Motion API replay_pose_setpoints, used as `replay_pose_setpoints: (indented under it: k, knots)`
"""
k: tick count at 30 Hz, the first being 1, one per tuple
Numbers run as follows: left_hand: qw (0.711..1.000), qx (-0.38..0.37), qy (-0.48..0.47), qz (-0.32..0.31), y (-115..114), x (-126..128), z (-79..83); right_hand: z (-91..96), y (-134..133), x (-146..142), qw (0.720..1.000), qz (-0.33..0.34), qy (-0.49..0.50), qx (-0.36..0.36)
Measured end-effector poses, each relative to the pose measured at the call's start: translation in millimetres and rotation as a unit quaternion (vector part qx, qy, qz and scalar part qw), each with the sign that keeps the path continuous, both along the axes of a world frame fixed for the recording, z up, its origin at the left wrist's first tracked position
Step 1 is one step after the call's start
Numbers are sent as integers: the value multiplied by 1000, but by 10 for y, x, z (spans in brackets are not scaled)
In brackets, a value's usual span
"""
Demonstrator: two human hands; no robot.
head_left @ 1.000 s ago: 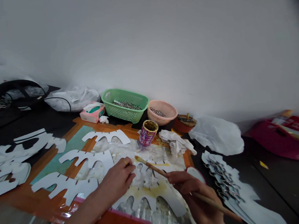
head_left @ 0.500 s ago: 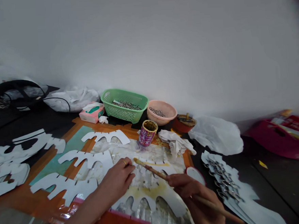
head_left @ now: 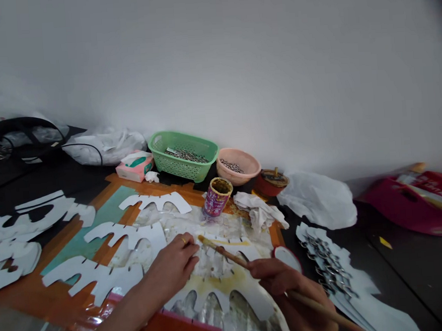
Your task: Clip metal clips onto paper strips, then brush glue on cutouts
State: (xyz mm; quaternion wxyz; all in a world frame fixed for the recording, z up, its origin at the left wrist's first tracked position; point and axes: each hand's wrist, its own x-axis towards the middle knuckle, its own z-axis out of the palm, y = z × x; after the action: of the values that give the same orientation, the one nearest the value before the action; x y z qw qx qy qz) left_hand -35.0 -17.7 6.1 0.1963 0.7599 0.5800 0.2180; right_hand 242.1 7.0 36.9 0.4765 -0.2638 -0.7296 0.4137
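A long wooden-handled brush (head_left: 231,256) is gripped in my right hand (head_left: 290,286), its yellowed tip near the fingers of my left hand. My left hand (head_left: 180,261) has its fingers bent together at the left end of a white cut-out piece (head_left: 252,251) with a yellow streak along it; the exact grip is partly hidden. Closer to me lies another white cut-out piece (head_left: 247,289) with arched notches and a yellowish smear. Beyond the hands stands an open purple can (head_left: 216,202), brown and crusted at its rim.
More white cut-outs (head_left: 125,235) lie left. At the back are a green basket (head_left: 168,164) and a pink bowl (head_left: 246,176), both holding metal pieces, plus a tissue box (head_left: 132,170). A crumpled cloth (head_left: 260,208) is beside the can. Metal clips (head_left: 328,264) rest on white sheets at right.
The view has shifted very slightly. Both hands and the brush keep almost the same position, with the brush tip still beside my left fingers.
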Motion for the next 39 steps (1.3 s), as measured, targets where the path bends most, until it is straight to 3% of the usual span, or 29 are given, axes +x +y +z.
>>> replay_pose_setpoints:
  k: [11, 19, 27, 39]
  knots:
    - [1000, 4, 6, 0, -8, -5, -8, 123, 65, 24, 998, -51, -13, 36]
    - [1000, -6, 6, 4, -4, -4, 19, 103, 65, 48, 993, -23, -58, 99]
    - [1000, -21, 2, 1, -10, 1, 29, 314, 5, -47, 981, -28, -95, 165]
    - [1000, -13, 1, 4, 9, 12, 27, 316, -81, 141, 975, 24, -144, 169]
